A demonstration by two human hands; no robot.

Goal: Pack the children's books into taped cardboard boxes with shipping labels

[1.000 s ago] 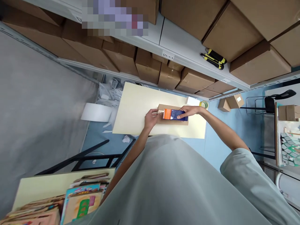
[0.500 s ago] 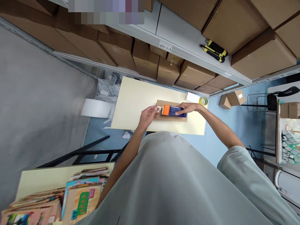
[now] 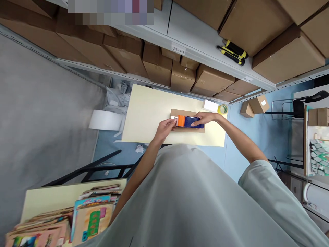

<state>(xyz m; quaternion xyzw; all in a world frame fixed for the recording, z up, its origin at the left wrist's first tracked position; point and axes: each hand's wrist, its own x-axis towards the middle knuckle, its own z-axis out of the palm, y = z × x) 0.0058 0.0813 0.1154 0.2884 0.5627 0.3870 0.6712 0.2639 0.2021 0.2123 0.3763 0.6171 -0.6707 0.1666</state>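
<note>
A dark blue, block-shaped thing with an orange end (image 3: 181, 120) is held above a flat piece of brown cardboard (image 3: 187, 130); its exact kind is not clear. My right hand (image 3: 205, 117) wraps round the blue end, thumb on top. At the orange end, my left hand (image 3: 166, 127) has thumb and fingertips pinched together around a small pale piece, too small to name. The cardboard lies on a cream-coloured tabletop (image 3: 149, 106).
A white box (image 3: 210, 106) and a tape roll (image 3: 222, 109) sit at the table's right back corner. Shelving with cardboard boxes (image 3: 157, 65) overhangs the far side; yellow-black cutters (image 3: 232, 53) lie on it. Books (image 3: 95, 219) are stacked lower left. A white cylinder (image 3: 106, 120) stands left.
My left hand has shifted slightly right, its fingertips now closer to the orange end. My right hand keeps its hold. The view has shifted a little.
</note>
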